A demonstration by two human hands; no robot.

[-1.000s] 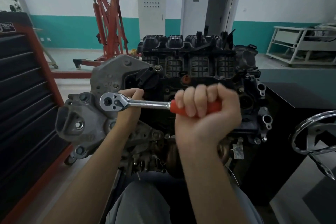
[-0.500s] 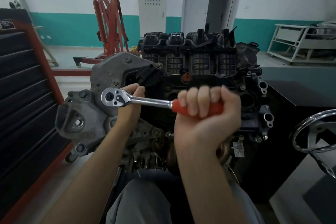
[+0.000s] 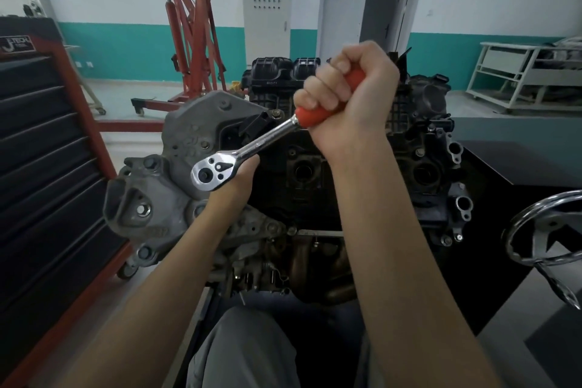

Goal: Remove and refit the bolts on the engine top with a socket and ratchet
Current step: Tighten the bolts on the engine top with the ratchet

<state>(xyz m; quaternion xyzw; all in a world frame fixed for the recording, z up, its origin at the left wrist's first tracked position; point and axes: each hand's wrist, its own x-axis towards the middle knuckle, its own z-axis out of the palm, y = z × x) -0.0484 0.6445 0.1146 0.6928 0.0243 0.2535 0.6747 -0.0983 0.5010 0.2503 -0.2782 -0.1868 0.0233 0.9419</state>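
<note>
- My right hand [image 3: 349, 94] is a tight fist around the red grip of the ratchet [image 3: 252, 148].
- My left hand [image 3: 234, 181] sits under the ratchet's round head, mostly hidden. I cannot tell how its fingers lie.
- The ratchet slants over the engine [image 3: 315, 173].

A ratchet [image 3: 239, 154] of bright, mirror-polished chrome metal, with a smooth, glossy orange-red plastic grip. Beneath it, an engine [image 3: 302, 167]: its left-hand casting is dull, rough grey metal, its top is matt black ribbed plastic. To the engine's left, a tool cabinet [image 3: 47, 167] with satin black drawer fronts. To the engine's right, a shiny chromed handwheel [image 3: 548, 230].
</note>
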